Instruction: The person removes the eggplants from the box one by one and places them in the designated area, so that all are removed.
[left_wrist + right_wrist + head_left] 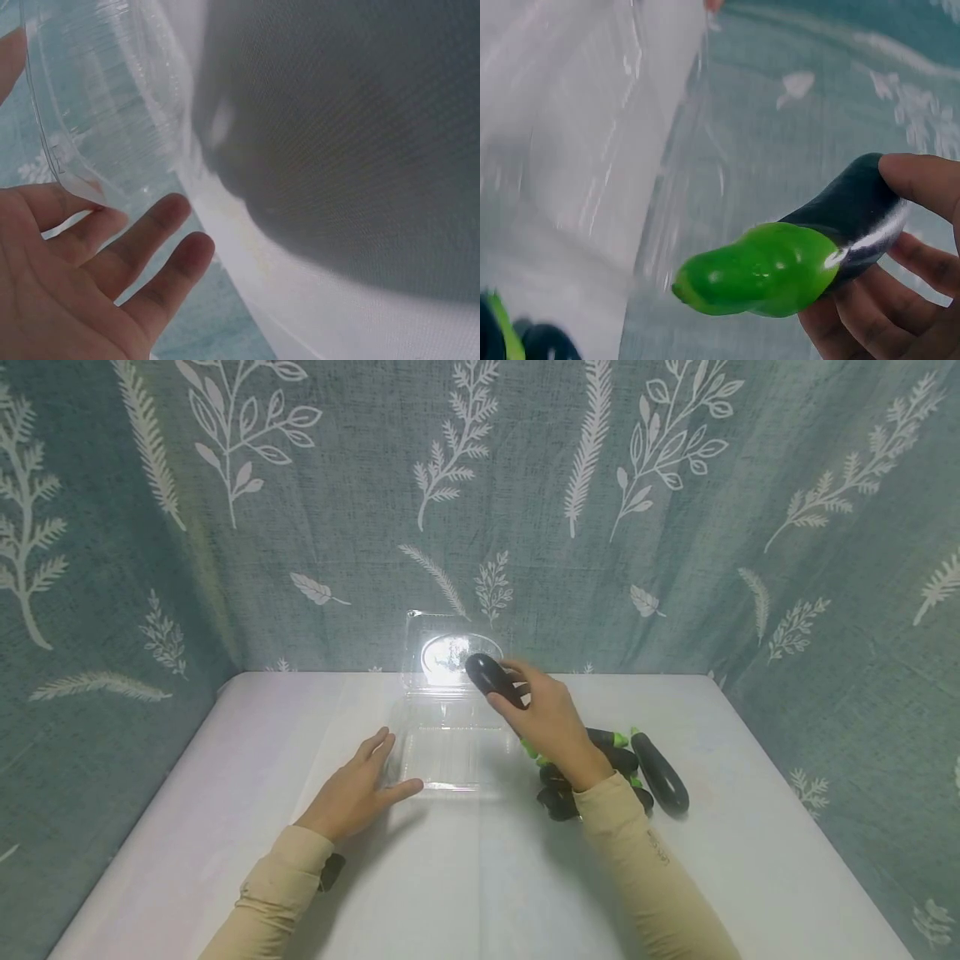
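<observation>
My right hand [551, 714] grips a dark eggplant [489, 675] above the right side of a clear plastic clamshell box [442, 787]. In the right wrist view, the eggplant's bright green stem end [761, 274] points away from the palm, with thumb and fingers on its dark body. The box stands on the table with its lid [415, 647] raised at the back. Along the box's left side, my left hand [352, 797] has its fingers extended and its thumb near the front edge. The left wrist view shows those fingertips [176, 210] spread, some touching the clear rim.
Several more eggplants [618, 760] lie in a pile right of the box, partly hidden by my right forearm. One eggplant [660, 774] lies at the pile's right. A white cloth [750, 860] covers the table. Patterned green curtains [360, 543] enclose the back and sides.
</observation>
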`<act>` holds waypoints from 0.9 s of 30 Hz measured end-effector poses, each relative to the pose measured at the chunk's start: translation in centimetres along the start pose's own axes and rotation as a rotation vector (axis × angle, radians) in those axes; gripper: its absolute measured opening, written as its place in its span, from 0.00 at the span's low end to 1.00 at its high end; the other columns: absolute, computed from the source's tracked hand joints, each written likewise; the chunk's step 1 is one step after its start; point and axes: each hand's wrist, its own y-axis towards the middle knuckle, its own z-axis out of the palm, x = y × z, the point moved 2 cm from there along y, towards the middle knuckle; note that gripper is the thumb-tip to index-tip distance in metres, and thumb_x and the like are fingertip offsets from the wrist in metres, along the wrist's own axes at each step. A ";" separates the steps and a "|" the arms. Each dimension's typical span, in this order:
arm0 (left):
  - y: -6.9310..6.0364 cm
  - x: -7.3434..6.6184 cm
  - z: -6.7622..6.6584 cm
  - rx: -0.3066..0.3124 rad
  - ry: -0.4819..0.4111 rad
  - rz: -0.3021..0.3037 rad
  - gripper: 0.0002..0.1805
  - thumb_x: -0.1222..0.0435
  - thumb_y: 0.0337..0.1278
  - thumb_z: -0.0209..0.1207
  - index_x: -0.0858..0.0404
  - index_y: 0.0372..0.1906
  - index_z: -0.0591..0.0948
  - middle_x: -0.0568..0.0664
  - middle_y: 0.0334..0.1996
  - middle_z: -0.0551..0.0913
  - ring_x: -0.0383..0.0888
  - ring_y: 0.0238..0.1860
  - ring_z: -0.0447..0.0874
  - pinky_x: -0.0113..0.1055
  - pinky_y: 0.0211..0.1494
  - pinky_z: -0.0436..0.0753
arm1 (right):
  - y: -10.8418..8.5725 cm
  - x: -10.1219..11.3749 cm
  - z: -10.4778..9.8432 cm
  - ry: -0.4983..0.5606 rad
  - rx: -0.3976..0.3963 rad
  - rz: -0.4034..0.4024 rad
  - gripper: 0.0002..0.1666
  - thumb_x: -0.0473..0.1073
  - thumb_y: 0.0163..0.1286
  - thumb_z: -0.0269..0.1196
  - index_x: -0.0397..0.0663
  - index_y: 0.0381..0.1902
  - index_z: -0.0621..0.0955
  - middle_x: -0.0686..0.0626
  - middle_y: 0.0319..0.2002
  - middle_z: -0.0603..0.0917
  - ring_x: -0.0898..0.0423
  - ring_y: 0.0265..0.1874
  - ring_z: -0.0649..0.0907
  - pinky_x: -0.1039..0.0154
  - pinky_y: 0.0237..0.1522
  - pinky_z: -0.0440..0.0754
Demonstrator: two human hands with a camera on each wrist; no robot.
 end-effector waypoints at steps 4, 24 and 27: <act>-0.1 -0.1 0.0 0.012 -0.007 -0.008 0.56 0.32 0.62 0.56 0.70 0.78 0.57 0.60 0.80 0.53 0.68 0.70 0.66 0.66 0.68 0.67 | -0.4 -1.8 -1.7 -0.007 -0.027 0.066 0.31 0.52 0.71 0.68 0.53 0.68 0.75 0.45 0.54 0.86 0.50 0.44 0.87 0.54 0.39 0.86; 0.0 -0.1 0.1 0.018 -0.013 -0.017 0.56 0.32 0.61 0.56 0.69 0.79 0.57 0.59 0.80 0.52 0.66 0.71 0.65 0.64 0.70 0.66 | -3.3 -9.0 -8.0 -0.116 -0.099 0.196 0.33 0.53 0.72 0.66 0.46 0.70 0.75 0.37 0.55 0.84 0.40 0.47 0.85 0.43 0.46 0.83; 0.0 0.0 0.1 0.019 -0.020 -0.019 0.56 0.32 0.61 0.56 0.69 0.79 0.57 0.58 0.80 0.52 0.66 0.71 0.65 0.64 0.70 0.66 | -3.8 -9.6 -8.6 -0.136 -0.108 0.191 0.33 0.53 0.73 0.65 0.43 0.69 0.74 0.36 0.56 0.83 0.39 0.47 0.85 0.43 0.46 0.83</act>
